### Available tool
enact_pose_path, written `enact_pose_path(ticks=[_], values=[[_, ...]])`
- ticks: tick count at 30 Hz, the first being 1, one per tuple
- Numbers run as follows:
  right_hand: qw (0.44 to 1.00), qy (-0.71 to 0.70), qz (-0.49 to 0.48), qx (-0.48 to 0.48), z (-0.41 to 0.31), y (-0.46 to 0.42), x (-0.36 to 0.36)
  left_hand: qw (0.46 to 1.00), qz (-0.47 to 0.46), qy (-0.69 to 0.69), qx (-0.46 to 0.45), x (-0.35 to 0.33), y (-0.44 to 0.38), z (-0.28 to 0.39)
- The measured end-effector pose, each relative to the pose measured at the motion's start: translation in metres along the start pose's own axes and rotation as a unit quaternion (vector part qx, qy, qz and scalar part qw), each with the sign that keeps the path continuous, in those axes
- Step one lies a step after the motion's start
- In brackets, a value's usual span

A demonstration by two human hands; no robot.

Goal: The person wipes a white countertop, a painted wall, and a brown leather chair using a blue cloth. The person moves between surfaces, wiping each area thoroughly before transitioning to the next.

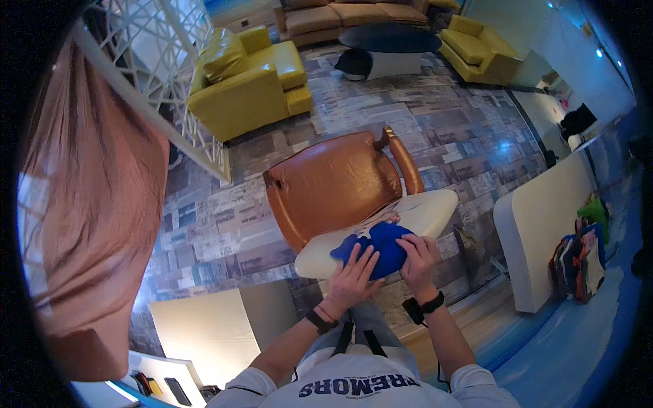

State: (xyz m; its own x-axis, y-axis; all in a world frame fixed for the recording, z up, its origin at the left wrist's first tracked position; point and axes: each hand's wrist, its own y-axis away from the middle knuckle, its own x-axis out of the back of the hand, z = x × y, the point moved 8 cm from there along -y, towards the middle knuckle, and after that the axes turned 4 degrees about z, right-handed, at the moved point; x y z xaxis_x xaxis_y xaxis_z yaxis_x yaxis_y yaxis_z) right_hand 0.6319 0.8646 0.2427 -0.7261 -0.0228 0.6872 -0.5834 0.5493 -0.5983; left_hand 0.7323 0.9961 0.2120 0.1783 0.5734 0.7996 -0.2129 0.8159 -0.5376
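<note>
A blue cloth (388,245) lies bunched on a narrow cream padded board or stool seat (433,211) in front of me. My left hand (354,278) rests on the cloth's left part with its fingers spread. At the cloth's right edge is my right hand (419,257), fingers bent over it; whether it pinches the fabric is hard to tell. Some patterned pinkish fabric (390,218) shows just behind the blue cloth. Directly beyond the board stands a brown leather armchair (336,178). Both wrists wear dark bands.
A yellow armchair (245,86) and a lattice screen (153,66) stand at the upper left. A pink-brown curtain (97,204) hangs at left. To the right are a cream panel (535,224) and hanging clothes (581,265). A dark oval table (390,38) stands farther off.
</note>
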Motion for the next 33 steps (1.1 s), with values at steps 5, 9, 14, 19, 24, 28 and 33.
enact_pose_path(ticks=[5,9,14,19,24,28,33], values=[[0.998,-0.046,-0.034,0.005,0.04,-0.024,-0.007,1.0,0.002,0.001,0.031,-0.001,-0.019,-0.004],[0.995,-0.032,-0.096,0.003,0.089,-0.048,-0.014,1.0,0.015,-0.005,0.018,-0.004,-0.018,-0.006],[0.986,-0.023,-0.165,0.0,0.114,-0.066,-0.023,1.0,0.006,-0.004,0.001,-0.003,-0.019,-0.006],[0.995,-0.031,-0.098,0.007,0.101,-0.053,-0.014,1.0,0.011,-0.002,-0.025,-0.002,-0.013,-0.011],[0.995,-0.026,-0.088,-0.04,0.095,-0.035,-0.01,0.997,-0.016,0.0,-0.08,-0.001,0.0,-0.024],[0.992,-0.024,-0.081,-0.091,0.071,-0.003,0.006,0.99,-0.036,0.011,-0.139,0.009,0.011,-0.035],[0.995,-0.004,-0.022,-0.1,0.038,0.016,0.024,0.982,-0.068,0.017,-0.176,0.007,0.006,-0.057]])
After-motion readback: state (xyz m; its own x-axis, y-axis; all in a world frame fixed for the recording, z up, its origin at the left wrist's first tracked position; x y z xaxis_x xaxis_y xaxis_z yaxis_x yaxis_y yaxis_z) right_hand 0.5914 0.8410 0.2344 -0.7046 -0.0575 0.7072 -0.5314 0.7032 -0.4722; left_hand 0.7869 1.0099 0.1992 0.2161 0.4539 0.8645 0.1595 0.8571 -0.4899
